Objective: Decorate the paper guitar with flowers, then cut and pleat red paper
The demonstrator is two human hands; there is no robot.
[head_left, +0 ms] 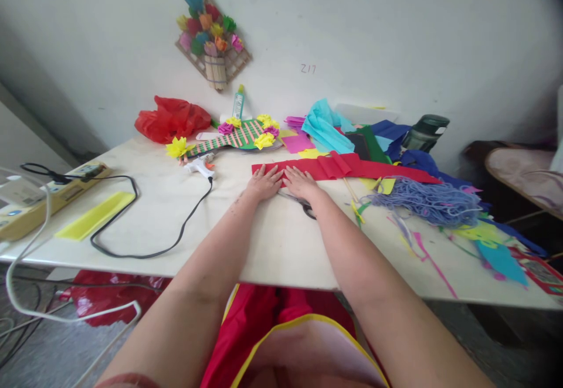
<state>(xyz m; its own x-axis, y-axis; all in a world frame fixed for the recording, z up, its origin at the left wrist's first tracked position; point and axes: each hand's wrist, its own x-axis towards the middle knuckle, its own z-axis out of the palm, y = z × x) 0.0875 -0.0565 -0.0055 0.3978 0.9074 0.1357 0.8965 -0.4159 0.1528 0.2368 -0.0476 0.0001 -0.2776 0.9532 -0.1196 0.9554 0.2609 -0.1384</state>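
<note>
On bench (176,200): left hand (263,184) and right hand (299,184) flat, grip released, fingertips pressing red paper strip (343,168); scissors (303,203) beneath right wrist.

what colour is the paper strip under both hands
Red; the paper strip shows best in the head view, with both hands flat on its left end.

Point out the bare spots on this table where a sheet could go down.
Bare tabletop lies between the forearms, from the near edge up to both hands pressed flat on the red paper strip. A second patch sits between the black cord and the left arm. Right of the scissors it is crowded: blue yarn, paper scraps.
</note>
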